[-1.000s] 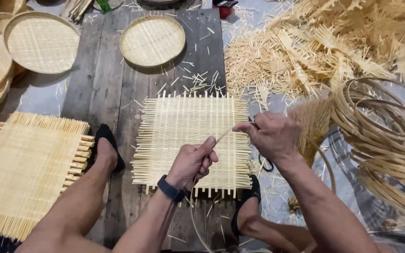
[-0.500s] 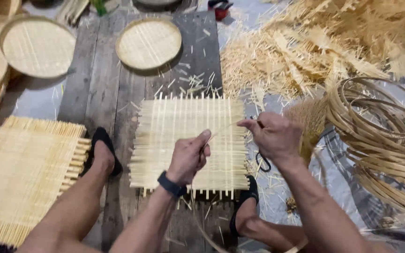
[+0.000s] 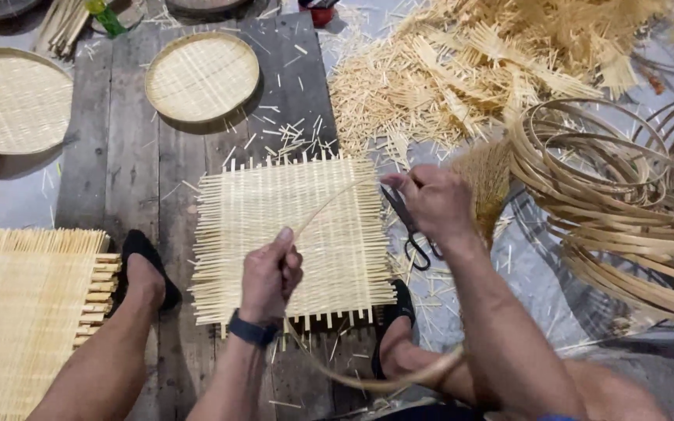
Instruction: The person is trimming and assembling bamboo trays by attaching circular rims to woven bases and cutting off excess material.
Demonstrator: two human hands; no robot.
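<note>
A square woven bamboo mat [image 3: 274, 203] lies on dark wooden planks [image 3: 130, 171] between my feet. My left hand [image 3: 271, 273], with a dark wristband, pinches a thin curved bamboo strip [image 3: 329, 203] above the mat. The strip arcs up to my right hand [image 3: 431, 199] at the mat's right edge and loops down near my right foot. My right hand grips the strip's end and a pair of black scissors [image 3: 411, 234] hanging below it.
A round woven tray [image 3: 200, 74] lies beyond the mat, another [image 3: 9, 101] at far left. A stack of woven mats [image 3: 17, 320] sits at lower left. Bamboo offcuts [image 3: 462, 70] pile at upper right; coiled bamboo hoops [image 3: 618, 203] lie right.
My left hand slid down toward the mat's near edge along the strip. The strip now bows in a longer arc between both hands. The view moved closer.
</note>
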